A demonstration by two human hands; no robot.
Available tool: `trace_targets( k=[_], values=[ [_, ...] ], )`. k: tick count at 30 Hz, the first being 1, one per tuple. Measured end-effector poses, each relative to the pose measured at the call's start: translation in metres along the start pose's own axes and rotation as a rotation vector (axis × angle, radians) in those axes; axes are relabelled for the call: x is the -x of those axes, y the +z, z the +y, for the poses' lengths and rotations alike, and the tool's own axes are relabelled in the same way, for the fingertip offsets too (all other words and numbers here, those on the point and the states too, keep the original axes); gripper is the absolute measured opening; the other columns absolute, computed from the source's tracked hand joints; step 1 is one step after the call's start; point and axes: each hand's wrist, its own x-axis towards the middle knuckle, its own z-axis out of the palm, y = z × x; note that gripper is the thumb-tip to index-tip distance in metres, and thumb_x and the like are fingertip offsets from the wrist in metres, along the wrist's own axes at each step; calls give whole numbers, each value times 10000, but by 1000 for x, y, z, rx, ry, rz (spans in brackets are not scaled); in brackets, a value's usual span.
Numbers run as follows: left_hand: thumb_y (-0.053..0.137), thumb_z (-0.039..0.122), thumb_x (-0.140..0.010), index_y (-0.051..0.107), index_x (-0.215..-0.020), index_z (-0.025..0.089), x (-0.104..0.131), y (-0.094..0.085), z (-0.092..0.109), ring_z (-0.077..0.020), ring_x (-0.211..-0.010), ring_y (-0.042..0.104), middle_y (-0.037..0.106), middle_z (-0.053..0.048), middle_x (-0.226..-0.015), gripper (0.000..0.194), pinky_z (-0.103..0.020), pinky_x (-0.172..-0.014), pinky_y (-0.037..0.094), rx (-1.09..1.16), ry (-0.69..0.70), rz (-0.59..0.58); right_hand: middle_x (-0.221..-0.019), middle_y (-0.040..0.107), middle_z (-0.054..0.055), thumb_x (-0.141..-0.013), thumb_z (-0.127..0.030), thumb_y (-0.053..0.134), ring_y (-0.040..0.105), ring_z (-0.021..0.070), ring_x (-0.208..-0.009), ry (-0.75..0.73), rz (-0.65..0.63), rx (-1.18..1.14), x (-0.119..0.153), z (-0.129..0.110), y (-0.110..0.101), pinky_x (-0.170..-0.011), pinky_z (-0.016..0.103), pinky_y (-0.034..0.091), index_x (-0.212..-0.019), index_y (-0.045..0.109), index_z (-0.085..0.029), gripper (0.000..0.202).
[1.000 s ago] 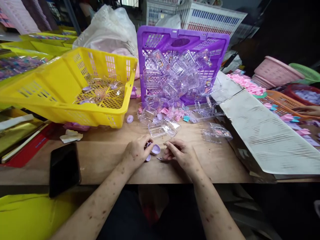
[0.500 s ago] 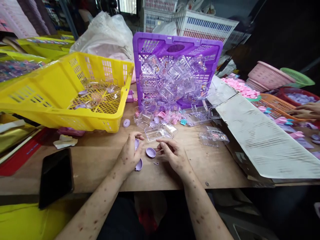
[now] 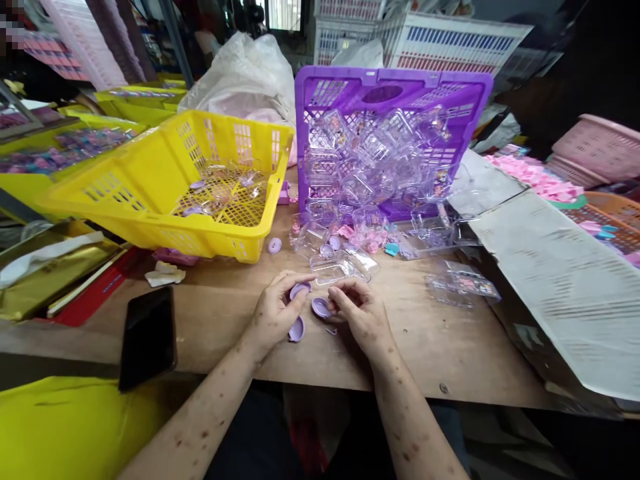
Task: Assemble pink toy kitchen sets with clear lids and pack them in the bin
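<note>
Between thumb and fingers, my left hand [image 3: 276,310] grips a small purple oval cup [image 3: 300,291] just above the wooden table [image 3: 400,360]. My right hand [image 3: 361,312] is closed in a pinch; whatever its fingertips hold is too small to tell. Beside those fingertips sits another purple cup [image 3: 321,307]. A third purple cup [image 3: 297,329] lies below my left hand, and a tiny purple hook [image 3: 331,331] lies right of it. Clear plastic shells [image 3: 335,267] lie just beyond both hands.
A yellow basket [image 3: 220,235] stands at the left, a black phone [image 3: 147,337] nearer me. Clear cases fill a tipped purple basket [image 3: 305,87] behind the shells. A cardboard sheet [image 3: 550,273] slants along the right, with clear packs [image 3: 463,283] beside it.
The view has turned left, shifting the scene rightward. The cup in my left hand now shows more of its open face, and my right fingers have drawn together.
</note>
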Motion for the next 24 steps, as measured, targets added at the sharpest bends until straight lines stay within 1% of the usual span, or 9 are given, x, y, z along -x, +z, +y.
trace_targets(
  k=[2, 5, 7, 9, 11, 14, 18, 21, 24],
  values=[
    [703, 283, -988, 811, -1229, 238, 1, 1, -1, -206, -1044, 779, 807, -66, -1155, 267, -332, -963, 648, 83, -72, 8, -736, 719, 11, -856, -709, 886, 719, 214, -683, -30, 10, 15, 1, 0, 0, -635, 341, 658, -898, 731, -270, 467],
    [756, 306, -947, 776, -1090, 215, 2, 3, -3, -192, -945, 786, 804, -48, -1056, 171, -297, -869, 659, 183, -129, 60, -880, 778, 44, -861, -672, 892, 756, 227, -777, -63, 8, 52, 4, 2, 2, -723, 357, 673, -931, 781, -268, 425],
    [774, 333, -935, 762, -1038, 210, 2, 3, -3, -164, -824, 757, 788, -33, -997, 161, -265, -765, 643, 201, -153, 67, -973, 803, 62, -879, -636, 886, 775, 241, -825, -63, 1, 76, 7, 5, 3, -731, 363, 673, -1011, 813, -274, 392],
    [772, 357, -939, 773, -1030, 206, 3, 2, 0, -139, -736, 719, 785, -28, -971, 176, -242, -689, 616, 203, -172, 42, -997, 811, 59, -881, -592, 897, 788, 249, -861, -93, 20, 99, 9, 7, 4, -752, 369, 679, -1075, 813, -285, 372],
    [766, 357, -944, 790, -1027, 206, 3, 2, 2, -133, -723, 711, 789, -28, -956, 175, -232, -669, 606, 191, -176, 24, -975, 817, 51, -885, -546, 904, 799, 250, -873, -131, 34, 135, 10, 9, 5, -794, 376, 688, -1051, 807, -285, 324],
    [780, 345, -931, 787, -1004, 206, 3, 2, 5, -139, -721, 720, 777, -21, -904, 157, -230, -652, 610, 192, -191, 41, -925, 835, 46, -927, -461, 877, 804, 242, -811, -194, 22, 208, 12, 10, 5, -804, 380, 692, -968, 829, -278, 194],
    [789, 336, -919, 751, -980, 197, 4, 3, 7, -128, -648, 698, 741, 4, -816, 156, -224, -598, 592, 215, -219, 60, -940, 857, 32, -952, -304, 844, 815, 225, -820, -361, 10, 331, 12, 7, 6, -808, 358, 696, -975, 863, -293, 32],
    [780, 308, -912, 758, -941, 194, 5, 3, 6, -118, -675, 704, 752, 2, -825, 120, -203, -625, 582, 143, -171, 69, -933, 855, 23, -973, -229, 809, 814, 203, -824, -466, -12, 387, 11, 6, 6, -787, 324, 692, -1004, 859, -281, 79],
    [766, 294, -912, 763, -933, 193, 4, 3, 4, -111, -677, 709, 762, 6, -826, 103, -190, -629, 577, 88, -139, 102, -952, 855, 17, -980, -167, 798, 813, 180, -833, -534, -10, 417, 10, 7, 6, -793, 295, 684, -1026, 843, -267, 119]
  ],
)
